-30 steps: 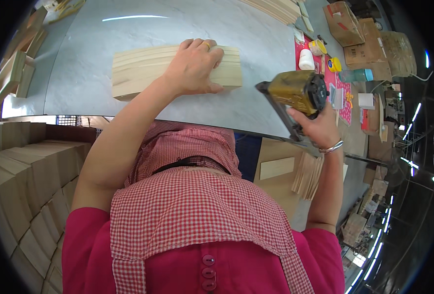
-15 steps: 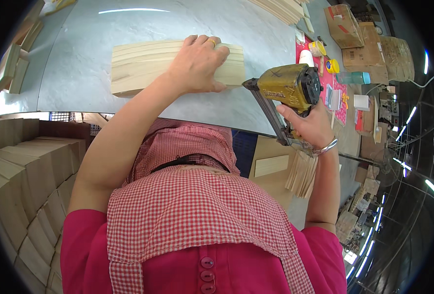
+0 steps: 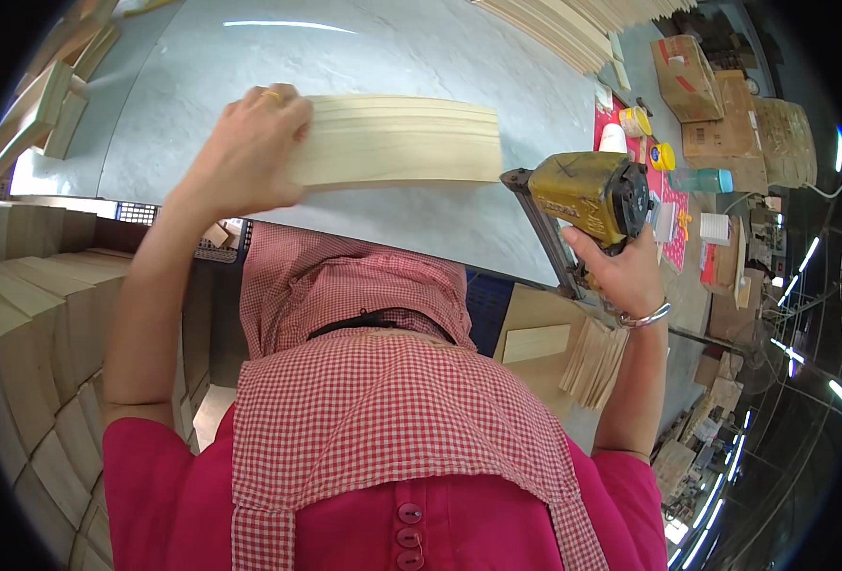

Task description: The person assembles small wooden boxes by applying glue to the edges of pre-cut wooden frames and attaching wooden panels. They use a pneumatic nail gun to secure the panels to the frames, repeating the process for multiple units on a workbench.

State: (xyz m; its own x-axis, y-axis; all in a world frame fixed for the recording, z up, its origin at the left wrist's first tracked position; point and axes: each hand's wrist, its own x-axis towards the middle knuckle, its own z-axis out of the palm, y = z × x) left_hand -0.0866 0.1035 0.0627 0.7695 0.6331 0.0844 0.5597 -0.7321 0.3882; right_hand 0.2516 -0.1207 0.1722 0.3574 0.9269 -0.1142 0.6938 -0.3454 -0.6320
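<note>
A pale wooden block (image 3: 397,141), like a box or a stack of boards, lies on the grey marbled worktop (image 3: 383,214). My left hand (image 3: 254,152) is closed round its left end, with the thumb along the near side. In my right hand (image 3: 626,271) is a worn yellow nail gun (image 3: 583,195), gripped by its handle. The gun's nose sits just right of the block's near right corner, apart from it or barely touching. Its long magazine slants down past the worktop's front edge. The trigger finger is hidden behind the gun.
Stacked wooden blocks (image 3: 31,352) stand at the lower left. Long wooden strips (image 3: 564,29) lie at the far right of the worktop. Right of the gun are a yellow-lidded jar (image 3: 662,156), a teal bottle (image 3: 702,180) and cardboard boxes (image 3: 721,119). Thin wood pieces (image 3: 594,362) lean below.
My left hand has slid from the block's right part to its left end. The block has turned slightly and sits further right in view. The nail gun stays beside its right end.
</note>
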